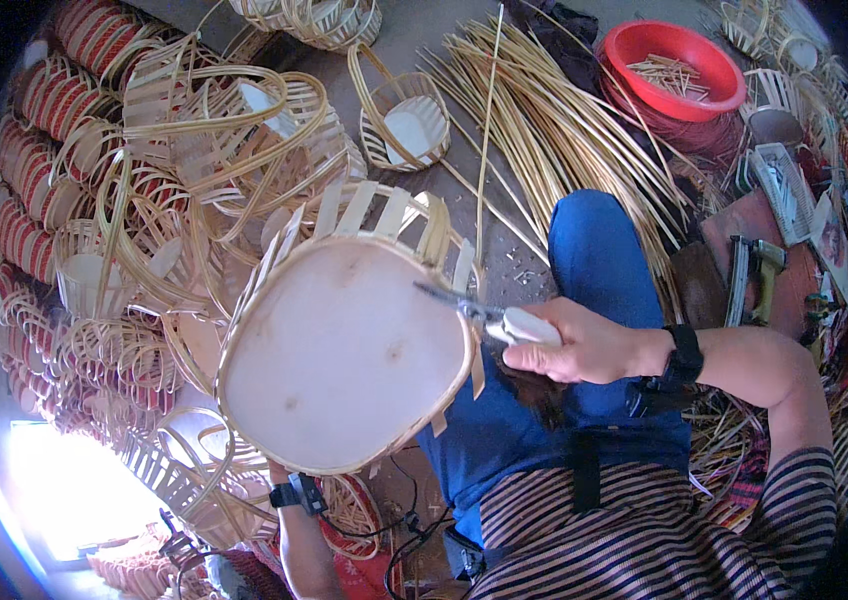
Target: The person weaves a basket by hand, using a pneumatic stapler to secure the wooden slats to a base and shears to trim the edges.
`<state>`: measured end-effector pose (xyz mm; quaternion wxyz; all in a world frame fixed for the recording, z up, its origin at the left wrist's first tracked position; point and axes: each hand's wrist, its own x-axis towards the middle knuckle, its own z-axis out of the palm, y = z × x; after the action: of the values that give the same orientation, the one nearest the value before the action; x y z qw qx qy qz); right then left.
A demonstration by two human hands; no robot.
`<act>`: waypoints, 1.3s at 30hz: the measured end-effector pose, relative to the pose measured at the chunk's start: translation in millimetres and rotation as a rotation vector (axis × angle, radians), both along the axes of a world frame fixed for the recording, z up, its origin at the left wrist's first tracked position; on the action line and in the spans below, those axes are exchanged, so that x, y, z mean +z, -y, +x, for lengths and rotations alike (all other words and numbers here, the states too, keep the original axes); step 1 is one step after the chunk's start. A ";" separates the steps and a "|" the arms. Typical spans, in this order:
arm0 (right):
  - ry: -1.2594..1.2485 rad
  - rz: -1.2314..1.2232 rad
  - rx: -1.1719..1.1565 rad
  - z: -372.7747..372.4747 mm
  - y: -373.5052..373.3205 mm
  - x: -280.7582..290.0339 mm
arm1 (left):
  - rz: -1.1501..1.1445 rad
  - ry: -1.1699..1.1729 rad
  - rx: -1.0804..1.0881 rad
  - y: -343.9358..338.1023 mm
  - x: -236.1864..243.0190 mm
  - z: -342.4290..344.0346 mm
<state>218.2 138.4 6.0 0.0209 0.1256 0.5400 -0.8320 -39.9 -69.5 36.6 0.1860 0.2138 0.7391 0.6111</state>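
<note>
A woven bamboo basket (344, 350) is tipped so that its pale, flat, rounded base faces me, with splints standing out around the rim. My right hand (569, 340) is closed around white-handled pruning shears (519, 327). Their dark metal blades lie over the base's right edge, by the splints. My left forearm (306, 550) comes up from below to the basket's lower edge. Behind the basket, my left hand is out of sight, so its fingers cannot be seen. The basket is above my lap, beside my blue-trousered leg (594, 240).
Stacked red-banded baskets (84, 100) line the left side, with loose handled baskets (214, 130) beside them. A small handled basket (404, 120) stands ahead. Long bamboo strips (554, 120) lie on the floor near a red basin (679, 70) of short pieces. Tools (759, 270) lie at right.
</note>
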 end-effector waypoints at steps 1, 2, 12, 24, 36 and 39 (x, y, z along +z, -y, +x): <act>0.034 0.039 0.041 2.6 -0.9 3.1 | -0.003 -0.006 0.006 3.2 3.5 1.3; 0.064 0.084 0.084 4.7 -3.4 6.0 | 0.000 -0.017 0.008 4.1 7.6 1.1; -0.168 -0.470 0.150 -1.7 -21.9 -12.9 | 0.012 -0.032 -0.015 6.1 1.0 -3.4; 0.018 0.259 -0.243 60.2 -3.7 -25.6 | -0.045 -0.242 0.033 16.5 -4.1 -8.9; 1.910 0.656 -1.403 260.1 -36.0 -123.6 | -0.116 -1.041 -0.633 -133.7 -22.4 68.4; 1.922 0.792 -1.325 253.5 -38.5 -108.7 | -0.131 -1.201 -0.698 -159.5 -30.8 82.8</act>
<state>471.7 176.8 -102.7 -0.0561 0.9337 0.3522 -0.0306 42.8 90.0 5.7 -0.0569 0.7283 0.6372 0.2456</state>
